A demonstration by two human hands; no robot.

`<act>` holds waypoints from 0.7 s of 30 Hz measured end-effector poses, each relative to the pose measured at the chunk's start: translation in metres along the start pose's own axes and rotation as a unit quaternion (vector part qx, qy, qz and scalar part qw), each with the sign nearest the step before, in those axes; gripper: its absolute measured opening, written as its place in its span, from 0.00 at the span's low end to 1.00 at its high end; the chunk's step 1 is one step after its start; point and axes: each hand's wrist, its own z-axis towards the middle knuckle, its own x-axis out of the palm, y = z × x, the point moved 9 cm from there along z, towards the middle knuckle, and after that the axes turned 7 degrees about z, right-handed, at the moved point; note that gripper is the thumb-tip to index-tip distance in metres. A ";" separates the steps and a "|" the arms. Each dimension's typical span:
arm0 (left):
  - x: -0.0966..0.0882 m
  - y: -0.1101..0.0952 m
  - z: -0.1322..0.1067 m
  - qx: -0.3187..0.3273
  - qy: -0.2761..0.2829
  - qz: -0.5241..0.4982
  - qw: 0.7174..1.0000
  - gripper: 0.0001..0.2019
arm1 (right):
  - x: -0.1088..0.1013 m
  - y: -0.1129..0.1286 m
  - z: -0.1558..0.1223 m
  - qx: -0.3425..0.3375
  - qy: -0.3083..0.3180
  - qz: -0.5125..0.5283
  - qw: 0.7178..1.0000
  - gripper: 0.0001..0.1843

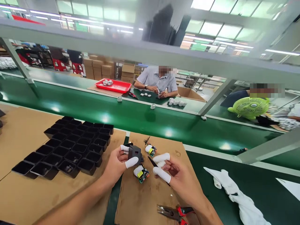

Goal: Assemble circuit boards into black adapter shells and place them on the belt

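My left hand [118,162], with white finger cots on thumb and fingers, grips a black plastic housing [135,153] above the cardboard. My right hand [174,172], also in white finger cots, is closed around slim black tweezers [152,161] whose pointed tip aims at the housing. Just below the housing lies a small circuit board [142,175] with yellow and green parts and a white wrapped piece. A similar circuit board [151,150] rests farther back, between the hands. Red-handled pliers [172,213] lie near my right forearm.
Rows of black open boxes [77,147] stand on cardboard at left. A white cloth [239,193] lies at right. Beyond the green conveyor belt [140,117], a co-worker [157,79] handles small parts beside a red tray [113,86]. A green fan [250,107] stands at far right.
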 end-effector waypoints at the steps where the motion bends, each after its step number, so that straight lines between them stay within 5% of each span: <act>1: 0.000 0.003 -0.003 -0.015 0.001 -0.003 1.000 0.30 | 0.000 0.001 -0.003 -0.008 -0.030 0.006 1.000 0.22; 6: 0.009 0.015 -0.022 -0.087 0.018 -0.015 0.996 0.30 | 0.009 0.022 -0.020 -0.077 -0.090 -0.045 0.992 0.07; 10: 0.018 0.017 -0.033 -0.110 0.030 -0.004 0.993 0.27 | 0.009 0.039 -0.030 -0.126 -0.119 -0.075 0.982 0.10; 21: 0.009 -0.002 -0.040 -0.026 0.005 0.132 0.991 0.22 | 0.006 0.042 -0.039 -0.150 -0.137 -0.130 0.971 0.12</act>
